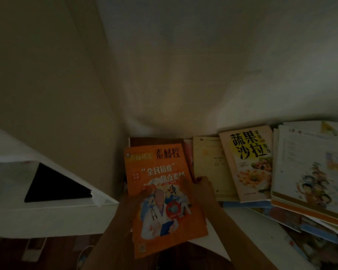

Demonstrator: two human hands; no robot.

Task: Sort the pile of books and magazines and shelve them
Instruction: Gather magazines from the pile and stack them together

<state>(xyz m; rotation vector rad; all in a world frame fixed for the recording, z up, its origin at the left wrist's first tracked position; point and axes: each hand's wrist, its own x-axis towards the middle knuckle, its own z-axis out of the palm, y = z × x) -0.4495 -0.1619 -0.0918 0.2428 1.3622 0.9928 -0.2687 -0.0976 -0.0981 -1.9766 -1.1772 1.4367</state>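
Observation:
An orange magazine with a doctor on its cover lies in front of me, held at both sides. My left hand grips its left edge, thumb on the cover. At the right edge, my right hand has its fingers curled round the magazine. Under it a brown book shows at the top, with a pink one beside it. To the right lie a pale yellow booklet, a fruit salad cookbook and a stack topped by an illustrated white book.
A white wall rises right behind the books. At the left stands a white box-like surface with a black panel. More magazines spill over the white table edge at lower right. The room is dim.

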